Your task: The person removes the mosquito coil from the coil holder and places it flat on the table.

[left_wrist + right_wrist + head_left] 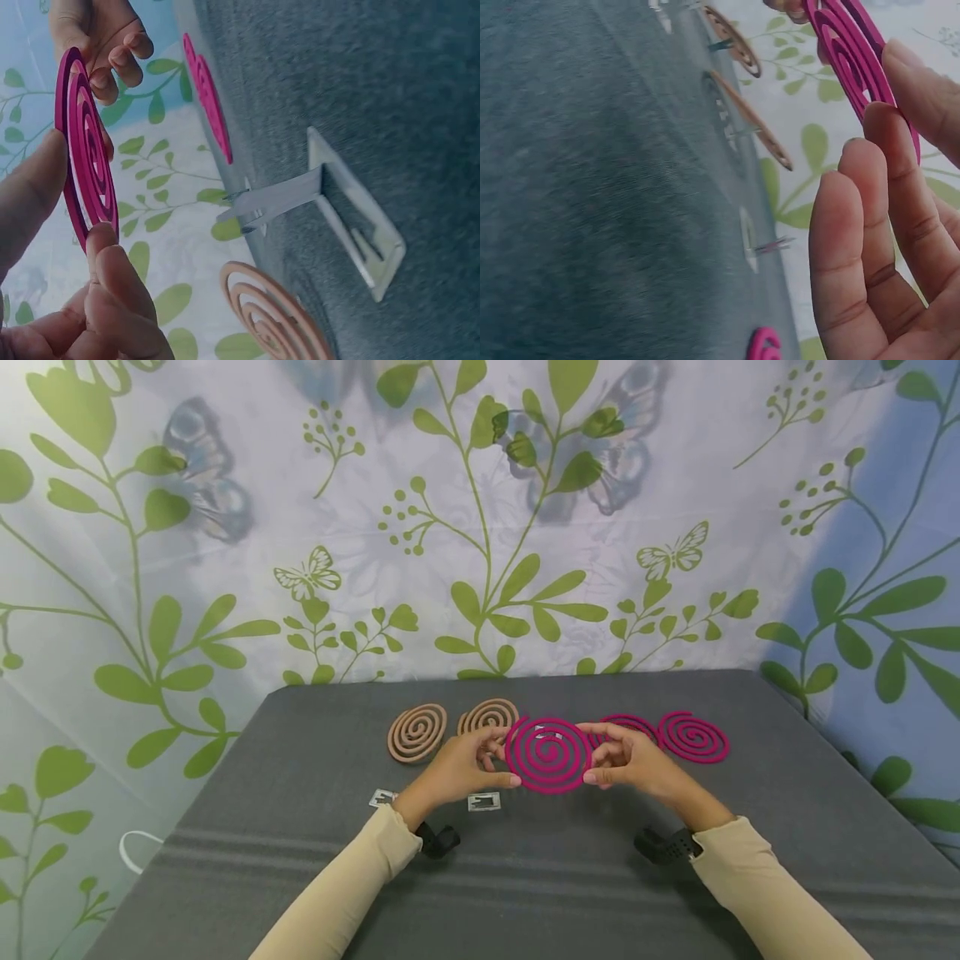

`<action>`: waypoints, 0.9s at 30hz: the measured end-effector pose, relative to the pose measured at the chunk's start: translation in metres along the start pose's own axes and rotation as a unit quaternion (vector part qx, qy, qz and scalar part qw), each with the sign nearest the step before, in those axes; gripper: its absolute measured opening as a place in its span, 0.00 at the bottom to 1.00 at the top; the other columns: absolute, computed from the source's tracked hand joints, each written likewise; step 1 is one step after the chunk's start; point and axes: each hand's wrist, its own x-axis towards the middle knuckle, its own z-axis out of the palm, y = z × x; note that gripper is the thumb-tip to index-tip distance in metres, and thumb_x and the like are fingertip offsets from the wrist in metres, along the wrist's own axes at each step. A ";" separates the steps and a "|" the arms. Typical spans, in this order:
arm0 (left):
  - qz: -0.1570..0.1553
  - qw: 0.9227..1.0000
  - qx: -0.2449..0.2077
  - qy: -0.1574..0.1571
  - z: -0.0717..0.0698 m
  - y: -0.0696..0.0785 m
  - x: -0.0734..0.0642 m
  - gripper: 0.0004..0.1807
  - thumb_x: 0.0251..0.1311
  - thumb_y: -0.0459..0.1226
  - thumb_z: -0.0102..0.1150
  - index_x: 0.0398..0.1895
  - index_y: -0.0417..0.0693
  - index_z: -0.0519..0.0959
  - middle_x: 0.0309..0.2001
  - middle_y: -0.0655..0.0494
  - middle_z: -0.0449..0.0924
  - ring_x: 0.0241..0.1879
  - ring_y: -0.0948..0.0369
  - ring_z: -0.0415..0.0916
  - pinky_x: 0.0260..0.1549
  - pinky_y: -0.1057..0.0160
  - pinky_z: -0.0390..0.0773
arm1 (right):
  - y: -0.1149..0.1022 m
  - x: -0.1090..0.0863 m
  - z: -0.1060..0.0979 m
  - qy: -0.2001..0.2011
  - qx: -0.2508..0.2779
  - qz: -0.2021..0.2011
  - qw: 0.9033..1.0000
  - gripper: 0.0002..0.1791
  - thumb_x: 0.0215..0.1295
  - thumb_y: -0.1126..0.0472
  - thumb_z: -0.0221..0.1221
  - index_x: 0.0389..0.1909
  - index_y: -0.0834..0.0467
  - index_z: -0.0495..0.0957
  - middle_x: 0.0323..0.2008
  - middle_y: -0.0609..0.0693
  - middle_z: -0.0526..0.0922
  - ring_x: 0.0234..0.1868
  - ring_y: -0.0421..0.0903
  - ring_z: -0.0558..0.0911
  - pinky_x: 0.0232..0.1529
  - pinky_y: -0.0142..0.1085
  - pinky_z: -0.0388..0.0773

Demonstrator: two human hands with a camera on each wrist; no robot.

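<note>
A pink mosquito coil (550,756) is held up above the table between both hands. My left hand (463,764) pinches its left edge between thumb and fingers. At the opposite edge my right hand (628,760) pinches it the same way, its other fingers loosely bent, as the right wrist view shows. The coil (91,154) is seen nearly edge-on in the left wrist view. Below the left hand lies a metal coil stand (483,802) with an upright bent tab; the same stand (360,210) is large in the left wrist view.
Two tan coils (417,733) are at the back left of the grey table (525,893), propped at a slant. Two more pink coils (693,737) are at the back right. Another metal stand (382,797) lies by the left wrist. A patterned cloth (480,527) hangs behind.
</note>
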 end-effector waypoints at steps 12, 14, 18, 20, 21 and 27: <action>-0.004 0.999 0.038 -0.035 0.002 -0.010 -0.001 0.43 0.66 0.38 0.78 0.80 0.38 0.69 0.47 0.53 0.84 0.43 0.64 0.79 0.47 0.63 0.80 | 0.015 -0.002 0.003 -0.028 0.006 0.015 0.999 0.46 0.70 0.69 0.71 0.80 0.77 0.55 0.33 0.45 0.87 0.30 0.42 0.82 0.39 0.37 0.85; -0.008 0.998 0.050 -0.040 0.003 -0.010 0.001 0.42 0.66 0.38 0.78 0.79 0.37 0.70 0.47 0.53 0.85 0.45 0.62 0.80 0.49 0.62 0.80 | 0.016 -0.002 0.002 -0.030 0.009 0.018 0.999 0.46 0.70 0.69 0.71 0.80 0.77 0.55 0.34 0.46 0.86 0.31 0.42 0.83 0.39 0.37 0.86; -0.006 0.997 0.069 -0.044 0.007 -0.012 0.003 0.41 0.64 0.39 0.79 0.77 0.36 0.72 0.50 0.52 0.86 0.51 0.55 0.82 0.53 0.59 0.81 | 0.021 -0.002 0.001 -0.035 0.010 0.022 0.999 0.45 0.70 0.69 0.71 0.79 0.78 0.56 0.34 0.46 0.86 0.31 0.42 0.82 0.37 0.36 0.85; -0.004 0.996 0.071 -0.046 0.008 -0.014 0.004 0.41 0.63 0.38 0.80 0.77 0.36 0.72 0.52 0.50 0.86 0.54 0.52 0.82 0.56 0.57 0.81 | 0.023 -0.002 0.000 -0.039 0.005 0.024 0.999 0.45 0.70 0.69 0.71 0.79 0.78 0.57 0.34 0.46 0.87 0.31 0.41 0.82 0.36 0.36 0.83; -0.003 0.996 0.074 -0.047 0.009 -0.015 0.004 0.41 0.63 0.38 0.80 0.77 0.36 0.73 0.53 0.49 0.86 0.55 0.51 0.82 0.57 0.56 0.81 | 0.025 -0.002 0.000 -0.041 0.002 0.025 0.999 0.44 0.70 0.68 0.71 0.79 0.77 0.58 0.34 0.46 0.87 0.31 0.41 0.81 0.35 0.36 0.83; -0.014 0.995 0.088 -0.055 0.009 -0.018 0.003 0.41 0.61 0.38 0.82 0.76 0.37 0.74 0.60 0.47 0.86 0.61 0.50 0.81 0.64 0.50 0.78 | 0.034 0.000 -0.002 -0.050 -0.012 0.025 0.998 0.43 0.70 0.68 0.70 0.78 0.77 0.60 0.33 0.47 0.87 0.30 0.41 0.80 0.31 0.35 0.78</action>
